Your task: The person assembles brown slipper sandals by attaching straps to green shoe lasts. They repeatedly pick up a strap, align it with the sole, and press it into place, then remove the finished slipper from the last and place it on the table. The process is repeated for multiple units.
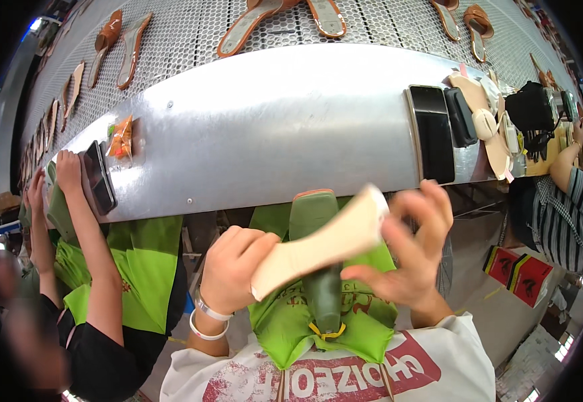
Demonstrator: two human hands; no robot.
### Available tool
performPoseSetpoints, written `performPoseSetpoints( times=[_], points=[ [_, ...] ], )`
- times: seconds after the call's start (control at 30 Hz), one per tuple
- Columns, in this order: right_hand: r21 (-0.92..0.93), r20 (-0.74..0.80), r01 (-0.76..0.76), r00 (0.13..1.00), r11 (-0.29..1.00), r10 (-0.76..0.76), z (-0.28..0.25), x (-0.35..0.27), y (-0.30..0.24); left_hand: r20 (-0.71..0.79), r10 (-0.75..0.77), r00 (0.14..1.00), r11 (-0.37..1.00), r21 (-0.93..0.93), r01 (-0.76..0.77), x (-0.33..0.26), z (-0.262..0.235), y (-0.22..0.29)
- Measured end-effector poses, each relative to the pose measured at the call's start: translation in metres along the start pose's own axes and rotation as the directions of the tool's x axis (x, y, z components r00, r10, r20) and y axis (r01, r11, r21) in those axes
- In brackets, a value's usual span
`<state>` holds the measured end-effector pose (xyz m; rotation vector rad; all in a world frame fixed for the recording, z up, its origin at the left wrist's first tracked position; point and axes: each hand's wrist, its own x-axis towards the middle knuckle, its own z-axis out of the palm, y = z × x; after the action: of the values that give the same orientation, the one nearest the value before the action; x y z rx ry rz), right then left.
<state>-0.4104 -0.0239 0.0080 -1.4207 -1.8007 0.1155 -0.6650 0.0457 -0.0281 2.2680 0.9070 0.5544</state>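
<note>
A beige shoe insole point(321, 244) is held slantwise in front of me, its wide end up to the right. My left hand point(234, 264) is closed round its narrower lower end. Beside the wide end is my right hand point(415, 248), somewhat blurred, fingers spread; whether a fingertip touches the insole I cannot tell. Beneath the insole a green shoe last point(321, 291) points toward the table over my bright green apron point(274, 325). A yellow band point(327, 331) lies at its near end. The insole hides part of the last.
Ahead stretches a metal table point(291, 120). On its right lie a phone point(433, 134), a black case point(462, 117) and beige insoles point(475, 100); on its left, another phone point(99, 177) and a snack packet point(121, 139). Brown sandals point(258, 23) rest on the mesh conveyor point(184, 40). A co-worker's arm point(90, 221) is at left.
</note>
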Motion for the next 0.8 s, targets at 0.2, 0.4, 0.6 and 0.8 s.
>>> performPoseSetpoints(
  times=[0.2,0.4,0.6,0.8],
  points=[
    [0.381,0.330,-0.120,0.944,0.917,-0.014,-0.011,0.006,0.019,0.164,0.011,0.986,0.973,-0.229,0.027,-0.015,-0.003,-0.005],
    [0.437,0.399,-0.425,0.881,0.793,0.252,-0.009,-0.017,0.017,0.111,0.006,0.994,0.933,-0.359,0.034,-0.013,0.007,-0.002],
    [0.387,0.365,-0.549,0.829,0.740,0.424,-0.009,-0.013,0.015,-0.148,-0.199,0.969,0.936,-0.321,0.143,-0.016,0.011,0.010],
    [0.382,0.309,-0.608,0.794,0.696,0.524,-0.012,-0.011,0.010,-0.133,-0.344,0.930,0.880,-0.392,0.269,-0.019,0.017,0.021]
  ],
)
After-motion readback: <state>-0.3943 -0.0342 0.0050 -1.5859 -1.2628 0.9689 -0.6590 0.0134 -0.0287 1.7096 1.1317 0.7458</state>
